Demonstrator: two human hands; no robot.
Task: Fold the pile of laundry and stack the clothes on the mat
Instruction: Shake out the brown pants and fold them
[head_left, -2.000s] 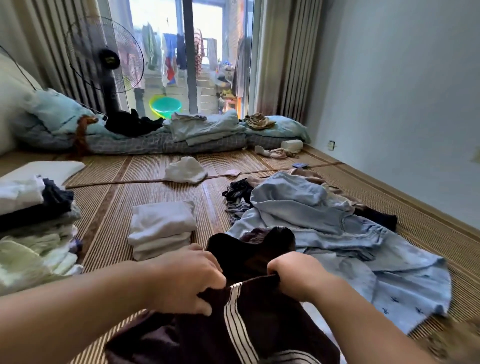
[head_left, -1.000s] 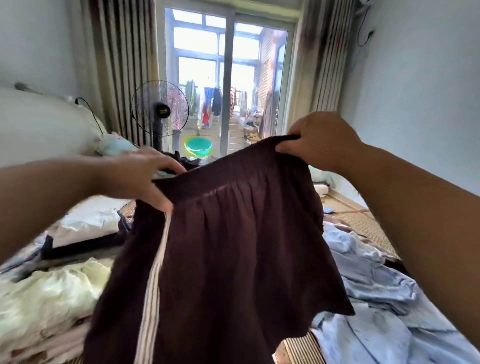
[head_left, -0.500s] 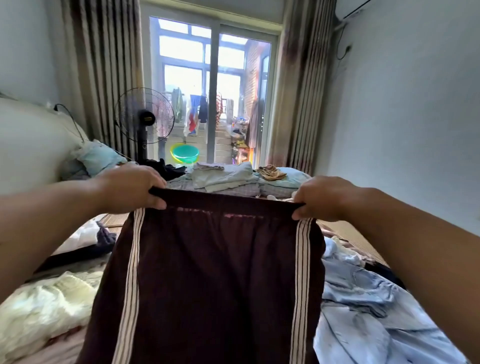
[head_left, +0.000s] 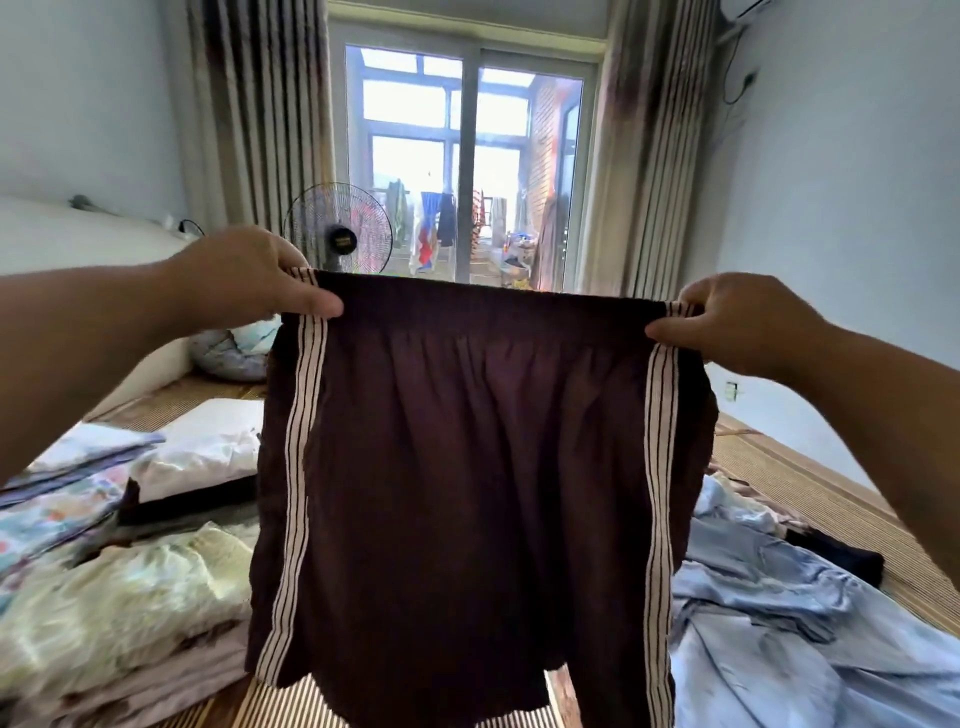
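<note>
Dark maroon shorts (head_left: 467, 467) with pale striped side bands hang spread out in front of me, waistband up. My left hand (head_left: 249, 275) pinches the waistband's left corner, and my right hand (head_left: 737, 322) pinches its right corner. The waistband is stretched wide between them. Folded clothes (head_left: 119, 587) are stacked on the left of the woven mat (head_left: 800, 483). A loose pile of light blue laundry (head_left: 779, 623) lies on the mat at the right. The shorts hide the middle of the mat.
A standing fan (head_left: 340, 231) stands behind the shorts before the glass door (head_left: 467, 171). Striped curtains (head_left: 628, 156) hang on both sides. A white pillow (head_left: 208, 447) and bedding lie at the left, and a pale wall runs along the right.
I lifted the shorts from my lap, turned them flat and raised them higher. My hands have moved apart, stretching the waistband wider.
</note>
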